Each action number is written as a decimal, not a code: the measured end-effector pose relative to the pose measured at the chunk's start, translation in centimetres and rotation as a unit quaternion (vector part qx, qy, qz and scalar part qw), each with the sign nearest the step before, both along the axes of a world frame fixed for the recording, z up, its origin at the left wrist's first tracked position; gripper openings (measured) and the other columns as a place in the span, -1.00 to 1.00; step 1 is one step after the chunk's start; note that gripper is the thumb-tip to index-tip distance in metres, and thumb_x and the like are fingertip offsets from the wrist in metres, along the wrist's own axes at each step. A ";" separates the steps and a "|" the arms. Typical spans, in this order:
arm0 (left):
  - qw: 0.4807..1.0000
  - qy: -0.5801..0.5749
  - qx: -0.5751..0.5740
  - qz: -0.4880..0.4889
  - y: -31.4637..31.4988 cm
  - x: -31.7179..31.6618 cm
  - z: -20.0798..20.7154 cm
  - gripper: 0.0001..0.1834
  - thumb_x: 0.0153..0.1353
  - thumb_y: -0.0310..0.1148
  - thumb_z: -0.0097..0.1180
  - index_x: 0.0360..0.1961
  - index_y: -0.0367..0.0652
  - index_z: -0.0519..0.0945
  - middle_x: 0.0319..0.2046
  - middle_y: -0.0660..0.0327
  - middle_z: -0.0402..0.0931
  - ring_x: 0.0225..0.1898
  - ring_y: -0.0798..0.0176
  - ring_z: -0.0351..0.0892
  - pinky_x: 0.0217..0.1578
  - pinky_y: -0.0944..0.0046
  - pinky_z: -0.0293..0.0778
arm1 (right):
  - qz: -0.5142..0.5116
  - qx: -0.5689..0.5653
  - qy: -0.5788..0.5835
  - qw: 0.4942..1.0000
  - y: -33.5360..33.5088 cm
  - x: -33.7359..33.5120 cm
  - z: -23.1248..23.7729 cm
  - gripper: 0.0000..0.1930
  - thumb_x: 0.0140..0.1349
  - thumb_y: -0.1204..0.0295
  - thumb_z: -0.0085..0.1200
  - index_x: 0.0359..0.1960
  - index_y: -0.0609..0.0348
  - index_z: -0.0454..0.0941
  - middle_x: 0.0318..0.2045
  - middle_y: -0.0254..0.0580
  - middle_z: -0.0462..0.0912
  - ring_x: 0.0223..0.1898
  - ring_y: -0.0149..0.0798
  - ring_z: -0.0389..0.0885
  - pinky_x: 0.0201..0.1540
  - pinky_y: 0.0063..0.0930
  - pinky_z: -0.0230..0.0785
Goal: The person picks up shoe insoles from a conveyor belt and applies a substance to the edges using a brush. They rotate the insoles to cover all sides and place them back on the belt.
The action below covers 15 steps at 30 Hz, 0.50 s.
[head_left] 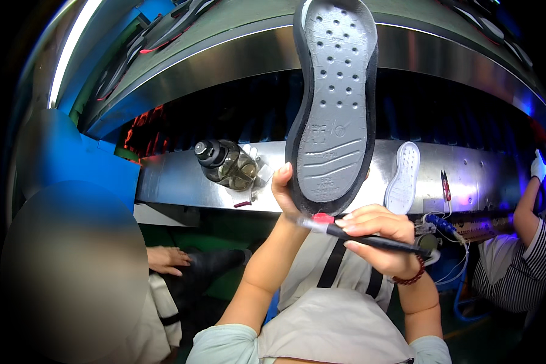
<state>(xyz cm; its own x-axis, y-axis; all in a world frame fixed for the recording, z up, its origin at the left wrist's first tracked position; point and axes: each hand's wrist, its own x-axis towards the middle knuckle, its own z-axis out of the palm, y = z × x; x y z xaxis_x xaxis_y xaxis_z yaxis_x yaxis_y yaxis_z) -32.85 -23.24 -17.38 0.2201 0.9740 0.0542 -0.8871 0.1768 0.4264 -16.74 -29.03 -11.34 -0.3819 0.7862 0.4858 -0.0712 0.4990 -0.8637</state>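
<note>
Here your right hand (379,239) pinches a black pen (370,241) with fingers curled tight, its red-collared tip at the heel of the grey shoe sole (333,103), which your left hand (285,188) grips from below, holding it upright before the steel shelf (176,179).

Shoe factory (soles (337,91), conveyor (406,48))

The sole (333,103) at twelve o'clock is grey, dotted with holes and grooved at the heel, rimmed in black. The pen (370,239) is black with a red band and clear tip. At three o'clock lies a white sole (403,179); the striped sleeve (522,267) is black-and-white. The bottle (227,164) at ten o'clock is smoky with a black cap.
</note>
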 end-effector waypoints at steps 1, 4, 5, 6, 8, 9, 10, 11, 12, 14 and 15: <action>1.000 -0.026 -0.011 0.000 -0.1 0.0 0.3 -0.38 -0.06 -0.07 -0.15 -0.05 -0.34 0.27 -0.11 -0.06 0.32 -0.13 0.01 0.37 -0.08 0.07 0.27 | 0.039 -0.041 0.044 0.997 0.4 0.6 0.2 -0.80 -0.19 0.69 0.10 -0.43 0.32 0.52 -0.40 -0.07 0.56 -0.31 -0.22 0.53 -0.18 -0.46 0.34; 0.999 -0.035 -0.004 -0.004 -0.1 -0.5 0.9 -0.50 -0.04 -0.20 -0.15 -0.14 -0.40 0.37 -0.21 -0.03 0.43 -0.22 0.10 0.46 -0.15 0.22 0.37 | 0.010 -0.027 0.021 0.999 2.1 2.1 -0.3 -0.81 -0.21 0.67 0.13 -0.45 0.29 0.53 -0.43 -0.08 0.57 -0.33 -0.22 0.53 -0.19 -0.46 0.34; 1.000 -0.014 -0.006 -0.005 -0.1 -0.6 1.6 -0.50 -0.04 -0.20 -0.15 -0.15 -0.40 0.38 -0.21 -0.03 0.44 -0.22 0.11 0.46 -0.16 0.22 0.37 | 0.032 -0.008 -0.012 0.999 2.5 2.3 -0.1 -0.81 -0.21 0.67 0.13 -0.46 0.28 0.54 -0.43 -0.09 0.57 -0.33 -0.23 0.53 -0.20 -0.46 0.34; 1.000 0.007 -0.007 -0.005 -0.2 -0.5 2.3 -0.50 -0.05 -0.21 -0.15 -0.15 -0.40 0.38 -0.22 -0.03 0.44 -0.22 0.11 0.46 -0.16 0.22 0.37 | 0.054 0.011 -0.045 0.997 2.9 2.6 0.0 -0.81 -0.22 0.67 0.14 -0.46 0.27 0.54 -0.44 -0.09 0.57 -0.34 -0.23 0.53 -0.21 -0.45 0.34; 0.999 -0.009 0.026 -0.024 -0.3 -0.6 2.7 -0.51 -0.05 -0.21 -0.16 -0.17 -0.40 0.38 -0.23 -0.03 0.44 -0.24 0.12 0.46 -0.17 0.23 0.37 | 0.063 0.033 -0.048 0.996 2.6 2.7 0.7 -0.80 -0.23 0.67 0.14 -0.46 0.26 0.54 -0.45 -0.11 0.57 -0.34 -0.23 0.53 -0.22 -0.45 0.34; 0.999 -0.015 0.037 -0.034 -0.2 -1.0 2.7 -0.51 -0.05 -0.21 -0.17 -0.17 -0.40 0.38 -0.23 -0.04 0.44 -0.24 0.12 0.47 -0.18 0.23 0.38 | 0.022 0.027 -0.040 0.999 2.7 2.9 0.2 -0.79 -0.23 0.66 0.14 -0.45 0.26 0.54 -0.45 -0.12 0.58 -0.33 -0.23 0.52 -0.22 -0.45 0.34; 0.998 -0.022 0.048 -0.045 -0.1 -1.1 2.7 -0.51 -0.05 -0.21 -0.17 -0.17 -0.41 0.38 -0.23 -0.04 0.44 -0.25 0.12 0.47 -0.18 0.23 0.38 | -0.003 0.023 -0.042 0.999 2.8 3.0 -0.1 -0.81 -0.22 0.64 0.14 -0.46 0.24 0.54 -0.45 -0.14 0.58 -0.33 -0.25 0.52 -0.22 -0.45 0.33; 0.998 -0.029 0.043 -0.046 0.0 -0.8 3.7 -0.52 -0.03 -0.22 -0.18 -0.17 -0.41 0.38 -0.23 -0.04 0.44 -0.26 0.12 0.48 -0.20 0.25 0.39 | 0.003 0.030 -0.057 0.998 2.8 2.8 -0.3 -0.82 -0.20 0.62 0.14 -0.46 0.23 0.54 -0.45 -0.17 0.58 -0.33 -0.26 0.52 -0.22 -0.46 0.32; 0.998 -0.030 0.041 -0.049 0.3 -0.8 3.7 -0.53 -0.03 -0.22 -0.18 -0.17 -0.41 0.37 -0.23 -0.04 0.44 -0.26 0.11 0.48 -0.20 0.25 0.39 | 0.026 0.041 -0.074 0.996 2.5 2.6 -0.3 -0.83 -0.19 0.60 0.15 -0.46 0.21 0.54 -0.44 -0.20 0.58 -0.33 -0.27 0.52 -0.21 -0.46 0.31; 0.997 -0.030 0.038 -0.055 0.9 -1.0 3.4 -0.53 -0.02 -0.23 -0.18 -0.16 -0.41 0.37 -0.23 -0.04 0.44 -0.26 0.11 0.48 -0.20 0.25 0.40 | 0.106 0.056 -0.095 0.988 1.2 2.1 -0.3 -0.85 -0.16 0.54 0.15 -0.47 0.18 0.55 -0.44 -0.26 0.58 -0.33 -0.32 0.52 -0.22 -0.49 0.29; 0.996 -0.035 0.008 -0.085 1.0 -1.1 3.7 -0.55 0.00 -0.26 -0.18 -0.16 -0.42 0.36 -0.23 -0.04 0.44 -0.26 0.10 0.48 -0.20 0.23 0.40 | 0.145 0.098 -0.158 0.972 0.7 1.8 0.0 -0.86 -0.14 0.51 0.16 -0.46 0.15 0.55 -0.44 -0.31 0.58 -0.32 -0.36 0.52 -0.23 -0.53 0.27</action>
<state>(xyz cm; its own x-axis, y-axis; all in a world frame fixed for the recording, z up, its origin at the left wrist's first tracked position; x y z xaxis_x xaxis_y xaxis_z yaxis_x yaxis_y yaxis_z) -33.96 -22.27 -13.65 0.3765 0.9220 0.0906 -0.8729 0.3203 0.3681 -14.99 -28.32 -11.39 -0.7284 0.5265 0.4385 0.0187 0.6550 -0.7554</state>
